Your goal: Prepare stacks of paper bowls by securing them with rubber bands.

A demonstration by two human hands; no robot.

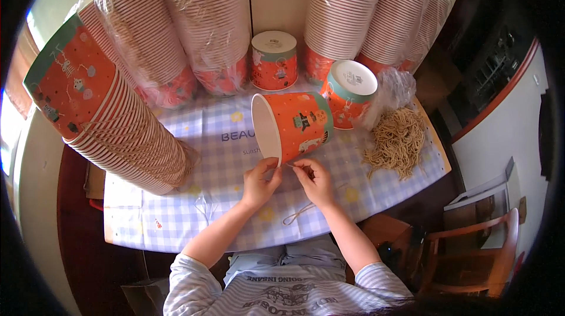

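One orange paper bucket (294, 125) lies tipped on its side in front of the person, its open mouth toward the left and its green-banded base toward the right. This pose probably brings the rim within easy reach of both thumbs; how much the cloth bears its weight is hard to tell. At its near edge, the left hand (261, 183) has thumb and forefinger closed narrowly on the rim, likely to steady it. Just beside, the right hand (313, 180) has fingertips drawn together, apparently on a thin strand, though its detail is too small to be sure.

Nearer the person than the bucket lies one loop of string (307, 206). Behind the bucket, two upside-down buckets (274, 60) stand base up, seemingly for stability. To its right sits one heap of tan string (397, 142), perhaps put there for the right hand, with one crumpled clear bag (397, 83) touching it. Well to the bucket's left leans one nested stack (132, 130), cord around it. Farther behind rise plastic-wrapped stacks (206, 27): three leftward, three rightward, the outermost partly hidden. One checked tablecloth (153, 219) spreads beneath the bucket.
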